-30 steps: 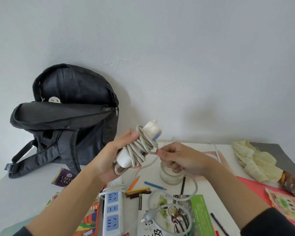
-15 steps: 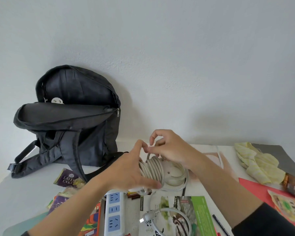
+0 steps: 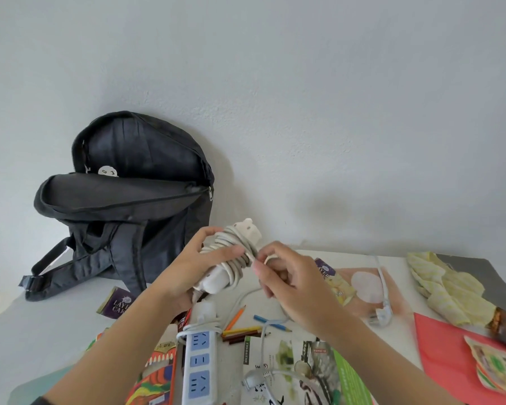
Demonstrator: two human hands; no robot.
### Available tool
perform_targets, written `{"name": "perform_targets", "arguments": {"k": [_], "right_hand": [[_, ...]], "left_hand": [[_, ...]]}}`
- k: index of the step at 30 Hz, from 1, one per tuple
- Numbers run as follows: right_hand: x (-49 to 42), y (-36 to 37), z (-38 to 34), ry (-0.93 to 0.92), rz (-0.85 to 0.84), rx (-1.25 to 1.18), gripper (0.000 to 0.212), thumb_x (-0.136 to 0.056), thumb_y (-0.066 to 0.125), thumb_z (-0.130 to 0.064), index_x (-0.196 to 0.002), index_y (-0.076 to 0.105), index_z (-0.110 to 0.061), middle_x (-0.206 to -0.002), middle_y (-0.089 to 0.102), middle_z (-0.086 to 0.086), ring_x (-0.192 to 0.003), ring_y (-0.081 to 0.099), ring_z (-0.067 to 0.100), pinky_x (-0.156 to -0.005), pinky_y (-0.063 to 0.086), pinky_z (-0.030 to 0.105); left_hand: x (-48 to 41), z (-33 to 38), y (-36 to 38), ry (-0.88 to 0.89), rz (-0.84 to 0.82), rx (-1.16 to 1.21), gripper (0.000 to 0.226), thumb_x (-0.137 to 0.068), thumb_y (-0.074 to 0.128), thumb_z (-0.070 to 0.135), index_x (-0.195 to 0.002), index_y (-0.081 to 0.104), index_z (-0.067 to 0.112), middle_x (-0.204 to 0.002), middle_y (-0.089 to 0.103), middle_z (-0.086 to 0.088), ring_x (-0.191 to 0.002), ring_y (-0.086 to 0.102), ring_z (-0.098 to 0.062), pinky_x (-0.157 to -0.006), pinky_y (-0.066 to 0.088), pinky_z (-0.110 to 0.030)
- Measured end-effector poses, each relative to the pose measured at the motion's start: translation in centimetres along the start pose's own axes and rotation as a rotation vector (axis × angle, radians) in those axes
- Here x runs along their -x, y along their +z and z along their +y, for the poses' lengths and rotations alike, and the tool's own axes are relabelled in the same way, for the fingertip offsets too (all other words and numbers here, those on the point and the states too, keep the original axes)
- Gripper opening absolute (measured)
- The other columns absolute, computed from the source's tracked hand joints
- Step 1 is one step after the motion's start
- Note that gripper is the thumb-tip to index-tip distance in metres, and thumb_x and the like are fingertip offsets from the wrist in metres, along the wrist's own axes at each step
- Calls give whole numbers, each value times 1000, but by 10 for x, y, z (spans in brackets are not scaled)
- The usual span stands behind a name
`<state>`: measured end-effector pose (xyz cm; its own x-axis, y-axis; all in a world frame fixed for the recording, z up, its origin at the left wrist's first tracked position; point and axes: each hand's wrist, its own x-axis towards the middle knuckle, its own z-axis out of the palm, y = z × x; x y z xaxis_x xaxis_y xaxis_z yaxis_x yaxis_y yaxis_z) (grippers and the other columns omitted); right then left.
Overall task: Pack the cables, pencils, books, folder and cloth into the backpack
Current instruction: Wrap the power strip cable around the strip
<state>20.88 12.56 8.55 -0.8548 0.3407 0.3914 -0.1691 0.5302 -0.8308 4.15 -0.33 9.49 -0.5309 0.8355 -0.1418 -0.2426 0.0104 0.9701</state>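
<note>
White wall backs a white table [image 3: 41, 331]. In the head view, a black backpack [image 3: 123, 217] stands at the table's far left corner against the wall, its main compartment unzipped and gaping.

Above the middle of the table the left hand [image 3: 193, 270] curls round a white power strip [image 3: 247, 233] wound with its own pale cable [image 3: 231, 249], the thumb lying across the coils. The right hand [image 3: 287, 282], just beside it, pinches the cable between thumb and fingertips where it leaves the coils. A loose length drops to the table and ends in a plug [image 3: 254, 381] lying on a green-edged book [image 3: 304, 372] at the near edge.

Left of that book lies a second power strip [image 3: 199, 366] with blue sockets. Coloured pencils [image 3: 240, 331] lie between it and the hands. A yellow cloth [image 3: 444, 287] is bunched towards the far right corner. A red folder [image 3: 450, 355] lies nearer, along the right edge.
</note>
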Motion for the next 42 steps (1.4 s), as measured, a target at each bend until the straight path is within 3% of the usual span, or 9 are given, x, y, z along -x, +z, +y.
{"name": "perform_targets", "arguments": {"k": [4,8,12,16,20,24,32,39,42], "right_hand": [[6,2,7,114,-130,-173,31,-105,53,-36,-89,64,-12,-63,51,3,-58,39,24,-55,33,31],[4,-2,14,258,-268,-348,55,-99,51,-55,-77,59,-5,-60,31,14,-57,28,26,-62,37,29],[0,-8,28,386,-234,-414,60,-84,66,-69,-66,55,-12,-64,28,6,-57,28,16,-62,31,27],[-10,-20,41,453,-91,-384,46,-65,89,-60,-76,70,-19,-75,43,11,-56,33,15,-58,28,27],[-22,-31,38,435,-108,-321,7,-82,85,-18,-87,79,-17,-80,53,8,-65,37,13,-61,30,26],[-35,-41,35,544,-229,-550,25,-74,64,10,-97,73,3,-78,59,10,-67,42,16,-58,30,26],[-48,-43,24,642,-128,-627,13,-94,59,-6,-97,70,0,-78,48,11,-66,38,19,-55,33,28],[-43,-37,0,588,-297,-393,67,-91,61,-62,-113,71,0,-102,62,32,-93,55,33,-87,41,46],[-38,-36,-8,519,-334,-258,57,-83,76,-60,-114,75,-13,-119,60,39,-103,64,46,-94,48,54]], "left_hand": [[-6,5,2,37,-40,65,97,-42,98,59,-113,60,4,-88,72,-9,-74,64,-25,-59,55,-28],[-1,7,10,-60,-157,297,44,-62,86,44,-88,73,10,-78,67,-9,-60,61,-20,-55,53,-29],[-1,13,13,-95,-272,329,60,-49,97,42,-92,71,11,-84,65,-13,-63,61,-23,-55,54,-31],[-6,11,18,-107,-263,186,47,-69,85,40,-97,58,14,-88,62,-13,-67,61,-24,-59,51,-34],[-9,5,14,-112,-318,134,59,-67,90,43,-105,53,15,-91,61,-12,-74,60,-24,-64,49,-35],[-10,6,11,-103,-447,90,56,-67,89,39,-105,54,15,-97,61,-13,-81,61,-28,-70,51,-38],[-12,12,11,-59,-410,-32,48,-69,78,34,-114,62,28,-108,66,-14,-91,62,-32,-80,50,-42],[-8,9,11,-52,-368,-412,61,-69,87,40,-115,54,19,-122,60,-27,-95,67,-47,-88,54,-59],[-9,8,11,-28,-358,-476,62,-66,91,46,-111,57,21,-118,60,-29,-90,64,-44,-94,48,-66]]}}
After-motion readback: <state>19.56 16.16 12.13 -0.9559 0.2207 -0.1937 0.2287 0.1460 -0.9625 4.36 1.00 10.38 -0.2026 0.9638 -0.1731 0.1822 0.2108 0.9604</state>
